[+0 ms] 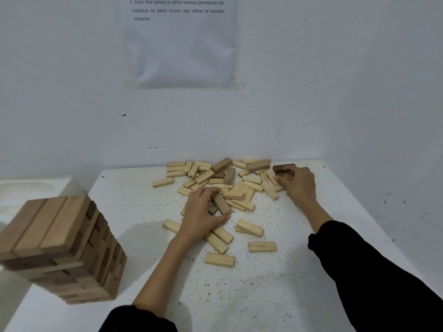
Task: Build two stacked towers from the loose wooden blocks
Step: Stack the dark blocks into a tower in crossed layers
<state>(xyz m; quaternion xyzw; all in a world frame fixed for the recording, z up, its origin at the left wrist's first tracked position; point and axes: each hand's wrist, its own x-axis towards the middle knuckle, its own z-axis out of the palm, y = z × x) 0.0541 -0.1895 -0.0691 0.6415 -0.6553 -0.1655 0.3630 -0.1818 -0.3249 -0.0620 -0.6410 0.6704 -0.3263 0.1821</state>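
Fingers [208,190] of the left hand [200,212] are curling round a brown block [221,203]; the right hand [298,183] is gripping a dark block [282,169] amid the loose blocks [236,194] on the table [263,295], one tower [60,248] standing left

The tower [60,248] runs off the left edge. The wall sheet [179,44] is cropped at the top, its small print blurry. The left hand [201,216] hides the far end of the brown block [221,204]; the right hand [298,183] covers part of the dark block [282,169].

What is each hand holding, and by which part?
Left hand pinches a brown block by its ends; right hand grips a dark block at its right end.
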